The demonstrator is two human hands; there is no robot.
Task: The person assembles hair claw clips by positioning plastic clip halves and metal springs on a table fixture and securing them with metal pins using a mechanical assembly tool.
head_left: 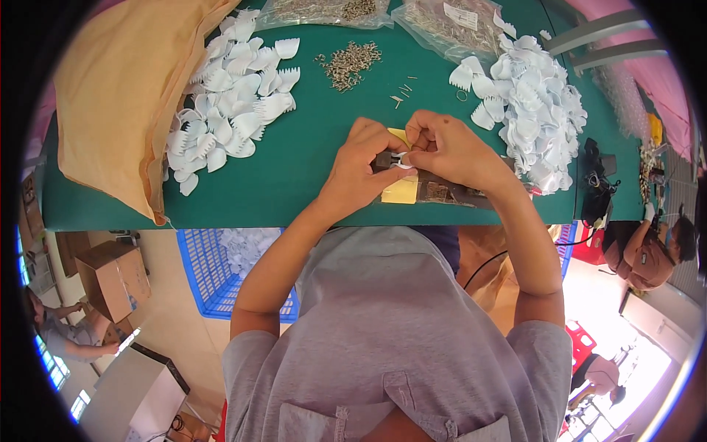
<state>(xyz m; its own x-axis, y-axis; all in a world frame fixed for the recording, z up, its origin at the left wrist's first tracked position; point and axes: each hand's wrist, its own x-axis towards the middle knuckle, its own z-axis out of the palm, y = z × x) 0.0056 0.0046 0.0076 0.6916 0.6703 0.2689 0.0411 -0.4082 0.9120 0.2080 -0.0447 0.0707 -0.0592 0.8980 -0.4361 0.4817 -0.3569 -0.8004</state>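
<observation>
My left hand and my right hand meet at the near edge of the green table. Between their fingertips is a small white plastic piece, mostly covered by the fingers. Both hands are closed, thumb against fingers, on this piece. Under them lie a yellow pad and a dark holder. Beyond the hands are a few thin metal pins and a pile of small metal springs.
Toothed white plastic clip halves are heaped at left and right. A large brown paper sack lies at far left. Clear bags of metal parts sit at the back. Below the table edge stands a blue basket. Other people are in the background.
</observation>
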